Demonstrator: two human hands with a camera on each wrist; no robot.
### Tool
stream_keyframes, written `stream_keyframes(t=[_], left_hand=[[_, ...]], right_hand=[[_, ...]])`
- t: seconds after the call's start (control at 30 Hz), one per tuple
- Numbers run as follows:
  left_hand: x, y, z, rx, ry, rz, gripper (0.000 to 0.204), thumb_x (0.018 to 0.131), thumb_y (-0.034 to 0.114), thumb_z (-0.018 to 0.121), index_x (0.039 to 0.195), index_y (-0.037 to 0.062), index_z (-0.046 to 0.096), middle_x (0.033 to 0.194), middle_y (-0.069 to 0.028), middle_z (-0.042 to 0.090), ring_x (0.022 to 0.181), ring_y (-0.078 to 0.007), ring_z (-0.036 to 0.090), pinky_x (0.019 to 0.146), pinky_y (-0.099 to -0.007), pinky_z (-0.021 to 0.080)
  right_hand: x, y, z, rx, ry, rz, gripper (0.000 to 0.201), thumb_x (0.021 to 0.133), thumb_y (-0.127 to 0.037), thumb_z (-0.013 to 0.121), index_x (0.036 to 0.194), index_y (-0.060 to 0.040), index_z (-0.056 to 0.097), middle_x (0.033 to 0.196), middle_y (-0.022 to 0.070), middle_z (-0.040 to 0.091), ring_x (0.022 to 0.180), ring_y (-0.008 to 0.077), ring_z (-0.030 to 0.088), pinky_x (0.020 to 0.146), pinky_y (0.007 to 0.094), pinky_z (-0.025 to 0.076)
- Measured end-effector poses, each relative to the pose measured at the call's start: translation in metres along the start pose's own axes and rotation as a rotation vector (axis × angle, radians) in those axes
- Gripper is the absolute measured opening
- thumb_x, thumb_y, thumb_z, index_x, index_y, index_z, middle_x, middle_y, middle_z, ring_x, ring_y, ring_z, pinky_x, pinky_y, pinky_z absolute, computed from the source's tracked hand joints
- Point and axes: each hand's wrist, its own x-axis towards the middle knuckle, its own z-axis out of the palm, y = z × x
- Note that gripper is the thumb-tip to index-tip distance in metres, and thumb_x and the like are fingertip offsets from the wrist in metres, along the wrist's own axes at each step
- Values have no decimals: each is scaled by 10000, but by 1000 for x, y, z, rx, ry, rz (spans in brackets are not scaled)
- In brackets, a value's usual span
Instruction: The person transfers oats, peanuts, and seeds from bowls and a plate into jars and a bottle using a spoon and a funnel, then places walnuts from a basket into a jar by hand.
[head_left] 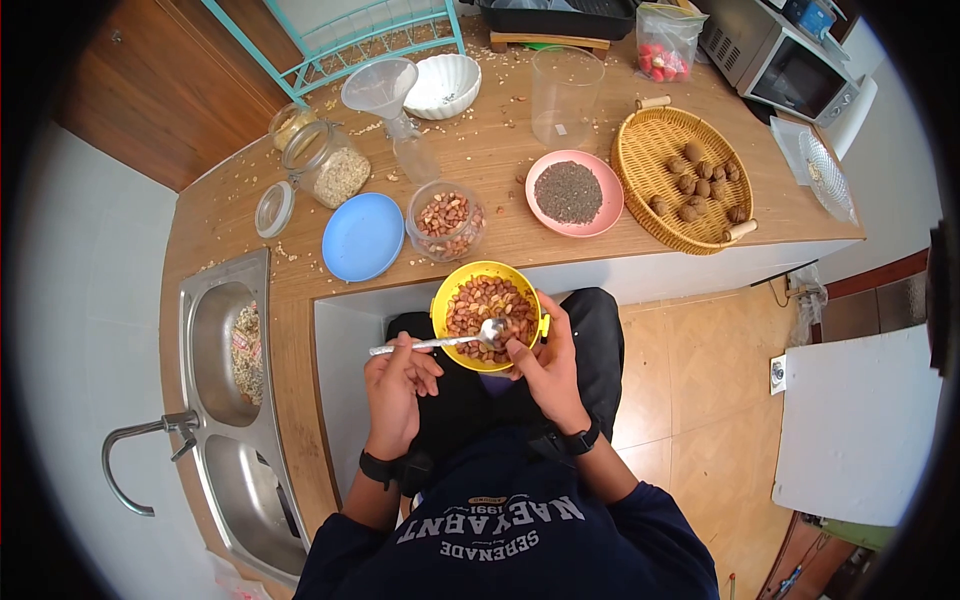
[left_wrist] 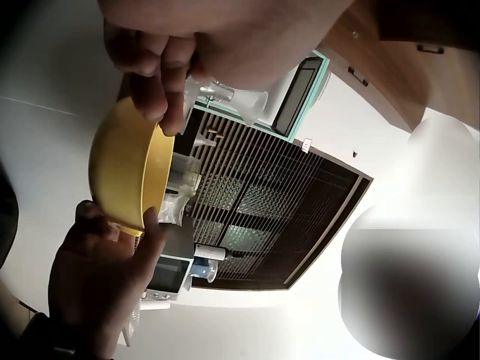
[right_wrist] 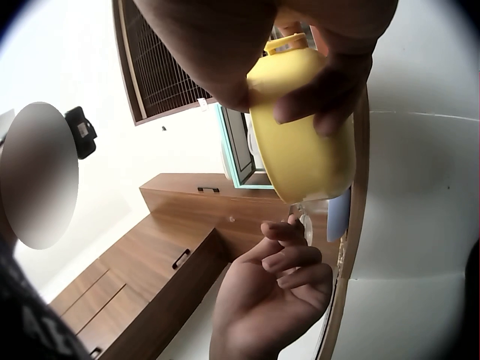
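Note:
A yellow bowl (head_left: 437,312) with peanuts (head_left: 478,296) in it is held over the lap, just in front of the counter edge. My right hand (head_left: 552,370) grips its right side, thumb at the rim and fingers against the outer wall, as the right wrist view shows on the bowl (right_wrist: 300,142). Between thumb and fingers my left hand (head_left: 396,395) pinches the handle of a metal spoon (head_left: 425,344). The spoon's head lies among the peanuts near the right of the bowl. In the right wrist view the left hand (right_wrist: 274,292) appears below the bowl.
On the counter (head_left: 500,190) stand a jar of peanuts (head_left: 447,222), a blue plate (head_left: 362,237), a pink plate (head_left: 612,195) of dark seeds, a walnut basket (head_left: 640,215), a jar of oats (head_left: 335,172), a funnel (head_left: 380,88) and a clear cup (head_left: 567,95). A sink (head_left: 222,285) is at left.

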Motion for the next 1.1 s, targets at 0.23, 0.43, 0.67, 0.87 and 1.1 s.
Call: stream_keyframes(t=[0.23,0.43,0.67,0.87,1.1], left_hand=[[12,30,-13,-15,116,194,350,1048,303,525,910,-2,627,644,-106,654,455,-129,555,431,-223,415],[20,17,-19,21,116,125,344,1046,303,529,911,0,621,638,-102,648,453,-128,554,426,-220,368],[39,45,-12,13,118,144,383,1047,326,519,884,-7,616,633,-91,641,452,-123,539,440,-233,362],[73,96,1,4,138,440,480,1059,360,488,782,-3,637,635,-78,629,484,-108,536,470,-225,359],[78,55,14,613,140,837,350,1062,211,496,956,-75,669,821,-108,701,582,-94,573,565,-235,458]], right_hand=[[2,-1,-1,21,4,-10,697,936,17,626,1505,-68,233,1309,116,493,825,103,642,609,204,529],[8,10,-1,26,48,16,685,937,10,627,1499,-67,242,1279,112,500,786,102,636,597,213,529],[15,11,-8,70,45,60,676,944,-6,630,1497,-68,245,1269,112,505,775,98,633,582,208,517],[21,11,-12,14,60,1,698,944,-24,642,1510,-81,237,1247,100,529,761,78,615,586,196,506],[11,4,-15,2,94,2,693,938,-29,653,1505,-75,256,1251,101,532,744,66,605,577,186,495]])
